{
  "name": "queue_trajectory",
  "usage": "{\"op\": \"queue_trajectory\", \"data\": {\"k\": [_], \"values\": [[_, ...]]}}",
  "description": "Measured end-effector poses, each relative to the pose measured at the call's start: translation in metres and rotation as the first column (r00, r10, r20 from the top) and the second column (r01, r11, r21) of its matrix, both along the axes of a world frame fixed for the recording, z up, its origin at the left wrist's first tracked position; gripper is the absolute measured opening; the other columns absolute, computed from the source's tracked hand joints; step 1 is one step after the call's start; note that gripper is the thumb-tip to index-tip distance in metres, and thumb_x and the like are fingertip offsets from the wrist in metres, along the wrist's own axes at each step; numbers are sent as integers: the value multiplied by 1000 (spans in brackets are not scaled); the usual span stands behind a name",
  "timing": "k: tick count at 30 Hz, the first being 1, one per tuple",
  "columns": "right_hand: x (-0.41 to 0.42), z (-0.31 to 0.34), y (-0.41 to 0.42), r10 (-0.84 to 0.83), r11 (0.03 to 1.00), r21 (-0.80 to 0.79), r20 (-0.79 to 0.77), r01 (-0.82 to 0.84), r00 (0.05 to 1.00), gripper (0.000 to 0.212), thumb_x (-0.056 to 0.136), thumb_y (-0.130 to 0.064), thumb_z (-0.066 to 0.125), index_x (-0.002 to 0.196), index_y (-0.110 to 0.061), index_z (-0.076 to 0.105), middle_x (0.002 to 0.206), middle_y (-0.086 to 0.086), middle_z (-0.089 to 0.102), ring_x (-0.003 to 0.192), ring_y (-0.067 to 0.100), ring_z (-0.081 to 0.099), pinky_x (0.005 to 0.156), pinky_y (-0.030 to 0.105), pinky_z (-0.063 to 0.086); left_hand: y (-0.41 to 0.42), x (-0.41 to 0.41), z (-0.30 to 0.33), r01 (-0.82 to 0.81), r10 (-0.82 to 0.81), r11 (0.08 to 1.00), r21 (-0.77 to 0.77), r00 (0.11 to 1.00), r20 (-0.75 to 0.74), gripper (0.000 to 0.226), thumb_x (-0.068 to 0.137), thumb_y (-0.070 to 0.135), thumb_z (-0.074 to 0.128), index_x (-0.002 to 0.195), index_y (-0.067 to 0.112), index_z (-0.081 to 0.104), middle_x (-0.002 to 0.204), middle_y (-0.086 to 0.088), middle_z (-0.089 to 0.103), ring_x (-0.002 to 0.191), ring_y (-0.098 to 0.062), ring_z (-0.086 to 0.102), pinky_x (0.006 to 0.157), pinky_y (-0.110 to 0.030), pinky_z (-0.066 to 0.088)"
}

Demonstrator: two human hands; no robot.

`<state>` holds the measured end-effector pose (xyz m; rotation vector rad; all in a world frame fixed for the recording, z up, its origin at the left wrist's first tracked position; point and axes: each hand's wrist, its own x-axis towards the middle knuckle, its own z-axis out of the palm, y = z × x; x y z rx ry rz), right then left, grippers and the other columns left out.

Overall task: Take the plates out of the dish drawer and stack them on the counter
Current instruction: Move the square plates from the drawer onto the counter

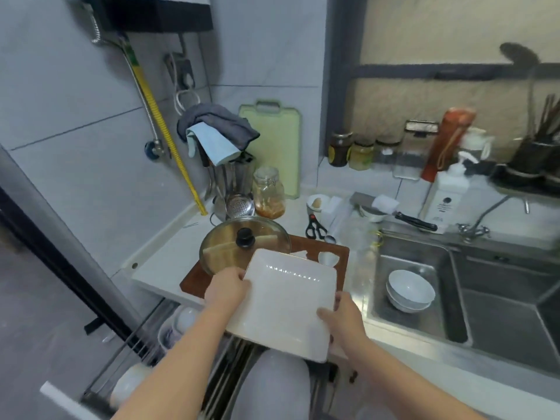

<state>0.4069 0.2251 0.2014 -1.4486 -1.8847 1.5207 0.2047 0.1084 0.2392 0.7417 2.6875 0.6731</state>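
Observation:
A square white plate [286,301] is held in the air over the counter's front edge, above the brown cutting board [341,253]. My left hand [225,287] grips its left rim and my right hand [341,319] grips its right front corner, thumb on top. Below, the open dish drawer [142,350] with its wire rack holds white dishes [185,318] at its left side. My arms and knee hide much of the drawer.
A pan with a glass lid [244,242] sits on the board just behind the plate. Scissors [315,227], a jar [269,192] and a knife [415,221] lie further back. The steel sink [424,325] at the right holds stacked white bowls [409,289].

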Motion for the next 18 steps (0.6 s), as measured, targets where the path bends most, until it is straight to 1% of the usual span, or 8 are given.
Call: {"op": "queue_trajectory", "data": {"k": [2,4,6,9,11,14,16,18], "values": [[24,6,20,-49,999,21,12,49,999,33,83,-12,65,102,-21,40,95,-2,56,85,18,59,68,30,49,26,20,1,55,-57,998,43,998,35,11,85,27,56,81,35,61,85,9,62,78,-15,55,66,-27,43],[50,11,39,-91,995,36,17,91,996,31,82,-10,66,103,-18,44,97,-1,57,86,19,58,70,31,47,54,41,1,112,-115,992,57,993,40,19,88,28,54,101,30,66,102,5,66,88,-18,59,70,-28,46],[77,15,56,-125,990,65,16,123,992,30,81,-6,65,105,-13,49,101,2,60,88,19,56,73,29,45,82,64,2,148,-150,988,47,988,39,26,89,28,53,111,27,66,113,2,64,98,-21,60,75,-29,45],[122,20,82,-206,975,96,45,201,977,33,81,-7,63,112,-9,52,100,2,60,87,20,55,70,28,41,124,106,4,201,-205,978,63,976,75,22,85,26,54,100,28,69,113,2,65,99,-19,56,77,-28,42],[154,23,99,-253,963,114,65,245,965,35,82,-8,63,115,-9,52,95,-1,58,85,19,55,64,28,40,150,135,6,235,-242,969,72,963,117,24,82,28,53,100,28,69,110,2,65,108,-21,58,84,-31,46],[204,26,124,-328,939,133,76,317,942,34,83,-7,62,116,-8,53,90,-4,55,81,17,53,55,23,39,189,181,8,330,-341,939,98,929,143,25,81,27,55,101,25,71,103,0,68,102,-24,62,84,-31,48],[239,28,139,-381,920,139,80,368,921,34,83,-6,61,116,-7,54,99,2,60,82,17,54,57,23,41,216,214,11,386,-398,917,103,905,152,23,80,26,57,98,24,71,95,0,69,95,-24,62,78,-28,48],[272,30,152,-437,895,144,96,422,894,35,83,-6,61,117,-6,55,106,7,62,87,21,57,66,29,47,241,247,13,438,-451,892,111,878,159,17,78,25,59,90,22,71,88,1,68,89,-23,63,73,-28,48]]}}
